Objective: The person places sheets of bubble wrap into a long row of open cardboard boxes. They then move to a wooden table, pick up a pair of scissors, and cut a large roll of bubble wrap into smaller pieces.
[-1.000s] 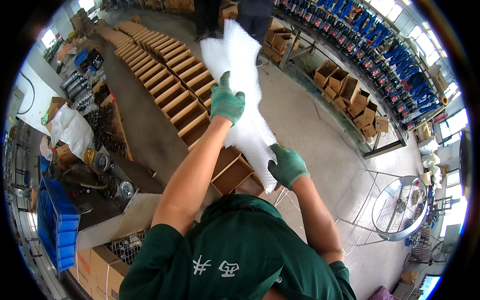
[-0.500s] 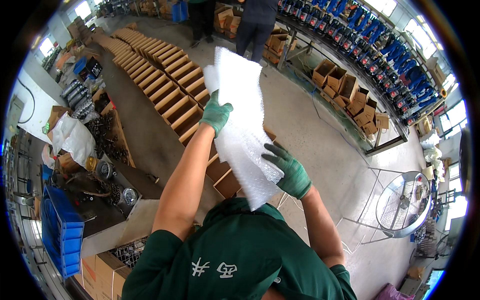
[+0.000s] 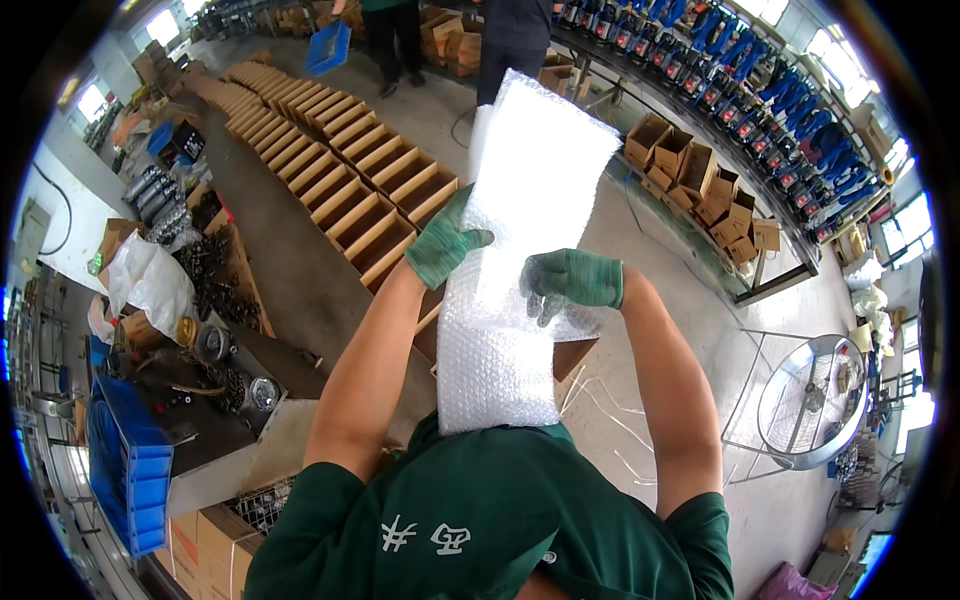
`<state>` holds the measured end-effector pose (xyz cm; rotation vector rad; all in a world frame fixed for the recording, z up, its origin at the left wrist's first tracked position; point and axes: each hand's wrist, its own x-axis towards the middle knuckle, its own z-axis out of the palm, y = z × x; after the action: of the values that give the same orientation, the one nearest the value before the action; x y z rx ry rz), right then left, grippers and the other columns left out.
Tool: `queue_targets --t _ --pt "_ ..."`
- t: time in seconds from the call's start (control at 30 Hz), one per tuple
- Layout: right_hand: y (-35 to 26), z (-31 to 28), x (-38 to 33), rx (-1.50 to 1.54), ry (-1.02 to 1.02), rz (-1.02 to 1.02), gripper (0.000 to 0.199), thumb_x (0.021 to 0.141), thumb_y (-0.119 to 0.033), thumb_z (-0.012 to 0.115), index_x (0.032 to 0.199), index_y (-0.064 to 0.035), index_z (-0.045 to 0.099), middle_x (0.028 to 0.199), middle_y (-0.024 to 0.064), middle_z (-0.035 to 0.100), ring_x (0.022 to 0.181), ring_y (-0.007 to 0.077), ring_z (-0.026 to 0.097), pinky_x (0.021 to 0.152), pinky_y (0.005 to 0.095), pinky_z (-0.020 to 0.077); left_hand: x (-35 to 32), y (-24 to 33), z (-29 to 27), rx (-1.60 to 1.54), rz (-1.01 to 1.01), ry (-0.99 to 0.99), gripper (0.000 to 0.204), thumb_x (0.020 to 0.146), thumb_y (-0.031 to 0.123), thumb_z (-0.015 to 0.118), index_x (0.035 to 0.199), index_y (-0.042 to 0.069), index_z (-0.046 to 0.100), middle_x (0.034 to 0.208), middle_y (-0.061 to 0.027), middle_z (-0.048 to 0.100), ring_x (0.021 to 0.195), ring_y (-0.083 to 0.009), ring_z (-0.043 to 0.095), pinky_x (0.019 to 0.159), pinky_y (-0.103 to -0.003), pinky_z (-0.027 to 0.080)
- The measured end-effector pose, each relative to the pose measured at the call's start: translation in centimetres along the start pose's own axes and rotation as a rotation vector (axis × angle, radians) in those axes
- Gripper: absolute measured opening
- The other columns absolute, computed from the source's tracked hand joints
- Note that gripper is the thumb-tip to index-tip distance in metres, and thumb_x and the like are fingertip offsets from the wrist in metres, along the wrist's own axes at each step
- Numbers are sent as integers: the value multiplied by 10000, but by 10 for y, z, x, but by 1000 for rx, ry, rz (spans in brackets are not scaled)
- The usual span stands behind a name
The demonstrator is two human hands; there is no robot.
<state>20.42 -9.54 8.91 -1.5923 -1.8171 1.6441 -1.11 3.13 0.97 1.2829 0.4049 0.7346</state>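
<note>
A long stack of white bubble wrap [image 3: 498, 375] hangs in front of my chest, its upper part bright with glare. At its left edge, my left hand [image 3: 447, 242] in a green glove is closed on it, thumb over the front face. My right hand [image 3: 580, 278], gloved the same, is closed on the wrap's right side, with clear film bunched by its fingers. Those right fingertips are partly hidden behind the film. Below and behind the wrap, an open cardboard box [image 3: 575, 357] shows in part.
Rows of open cardboard boxes [image 3: 372, 228] run to the far left. A long rack of machines [image 3: 700, 95] and several cartons [image 3: 672, 155] stand at right, near a round floor fan [image 3: 815, 400]. A blue crate [image 3: 135, 470] sits left. Two people stand ahead, one with a blue bin [image 3: 328, 50].
The bubble wrap has swung upright and its top leans right. My right hand has risen along its side. A person at the back has moved a blue bin to the left.
</note>
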Motion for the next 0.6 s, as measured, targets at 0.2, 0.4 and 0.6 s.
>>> queue_targets --t 0.2,0.4,0.6 --pt "21 3 14 -209 50 -149 347 997 -226 607 1262 -3 602 1111 107 713 1036 247 672 959 382 528 -1 -5 -14 20 42 -69 829 798 140 820 1518 119 409 1457 -58 524 1342 -230 493 1148 -382 412" --pt "1 19 29 -636 351 23 346 962 -281 652 1232 -75 586 1152 162 690 1067 323 664 925 426 521 -5 -11 -20 -80 81 -39 783 830 150 796 1515 117 418 1449 -46 532 1331 -213 495 1141 -370 415" --pt "24 68 34 -1080 976 -220 260 842 -219 728 1035 -89 612 998 119 619 921 340 614 837 488 506 -4 -31 -24 -156 -9 88 666 877 54 717 1487 92 452 1398 -54 570 1255 -212 554 1040 -340 499"
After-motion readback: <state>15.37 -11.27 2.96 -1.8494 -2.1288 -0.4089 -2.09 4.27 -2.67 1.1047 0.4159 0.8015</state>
